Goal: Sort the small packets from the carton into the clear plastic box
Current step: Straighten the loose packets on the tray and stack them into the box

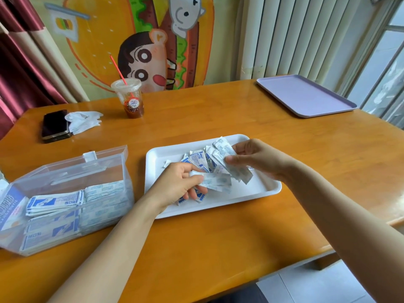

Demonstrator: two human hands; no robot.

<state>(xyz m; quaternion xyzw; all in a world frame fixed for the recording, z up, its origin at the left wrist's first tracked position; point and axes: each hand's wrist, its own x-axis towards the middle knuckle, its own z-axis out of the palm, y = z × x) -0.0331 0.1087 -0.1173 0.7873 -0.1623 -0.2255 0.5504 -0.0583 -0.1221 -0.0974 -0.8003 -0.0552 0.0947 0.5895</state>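
The left hand (182, 182) is gripping a few small packets (218, 182) over the white tray (265, 189) in the middle of the table (218, 248), and the right hand (255, 158) is pinching another bundle (221, 149) just beside it. Sorted packets are lying stacked in the clear plastic box (65, 171) near the left edge

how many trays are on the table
2. The white tray lies in the middle, close to the person, with loose packets in it. The lilac tray sits farther back on the right. No other tray seems hidden.
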